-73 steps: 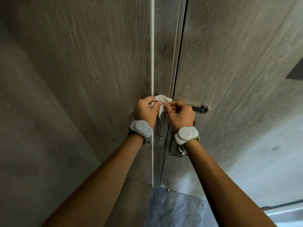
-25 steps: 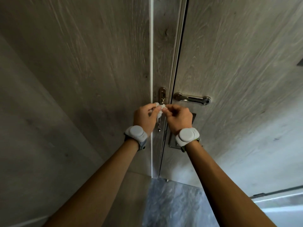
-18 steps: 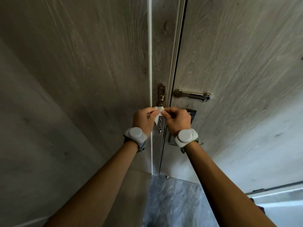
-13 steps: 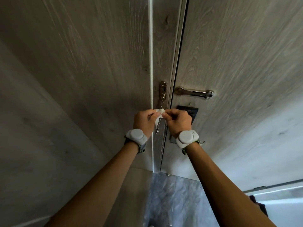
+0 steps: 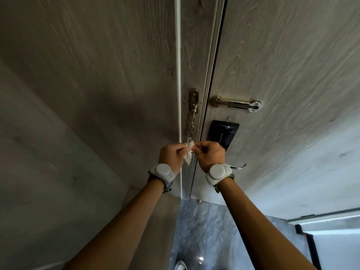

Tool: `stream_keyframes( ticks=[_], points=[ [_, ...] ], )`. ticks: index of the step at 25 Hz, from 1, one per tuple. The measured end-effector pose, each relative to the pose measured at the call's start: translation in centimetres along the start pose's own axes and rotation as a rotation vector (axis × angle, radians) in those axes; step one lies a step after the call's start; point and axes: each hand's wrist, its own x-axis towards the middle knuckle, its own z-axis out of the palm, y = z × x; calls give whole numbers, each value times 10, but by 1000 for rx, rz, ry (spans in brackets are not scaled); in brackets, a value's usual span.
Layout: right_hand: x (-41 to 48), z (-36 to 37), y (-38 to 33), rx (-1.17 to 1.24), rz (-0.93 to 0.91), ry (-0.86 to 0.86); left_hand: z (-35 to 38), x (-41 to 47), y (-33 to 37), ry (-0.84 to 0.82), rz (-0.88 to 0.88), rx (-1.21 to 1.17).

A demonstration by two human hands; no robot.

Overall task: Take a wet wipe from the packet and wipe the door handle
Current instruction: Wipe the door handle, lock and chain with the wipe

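Down at the bottom edge the white toe of a shoe (image 5: 180, 266) stands on a grey marbled floor (image 5: 204, 227), and from there two bare forearms reach up and forward, each with a pale grey band on the wrist (image 5: 162, 171). Beyond the bands the hands are drawn close together, knuckles toward the camera. The left hand (image 5: 171, 157) and the right hand (image 5: 210, 154) each pinch the small white wet wipe (image 5: 188, 155) with curled fingertips, so that it is bunched between them with a loose corner hanging below the left thumb. The wipe sits in front of the gap between door and frame, right at the lower end of a metal door chain (image 5: 192, 125). Whether it wraps the last link cannot be told. Just beside the right wrist, the tip of the door handle (image 5: 238, 167) pokes out to the right, the rest hidden behind the hand, apart from the wipe. Above the right hand a black lock plate (image 5: 224, 131) is set in the door (image 5: 292, 71). Higher up, the chain hangs from a brass plate (image 5: 194, 99) on the frame (image 5: 190, 55), and a metal slide track (image 5: 234, 103) lies level on the grey wood-grain door.
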Motion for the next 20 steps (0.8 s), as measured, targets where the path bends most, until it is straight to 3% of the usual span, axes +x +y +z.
stream_keyframes(
  ticks=[12, 20],
  points=[
    [-28, -1, 18, -7, 123, -101, 1, -30, -7, -56, -52, 82],
    [-63, -28, 13, 71, 172, -40, -13, -62, 15, -7, -44, 57]
  ],
)
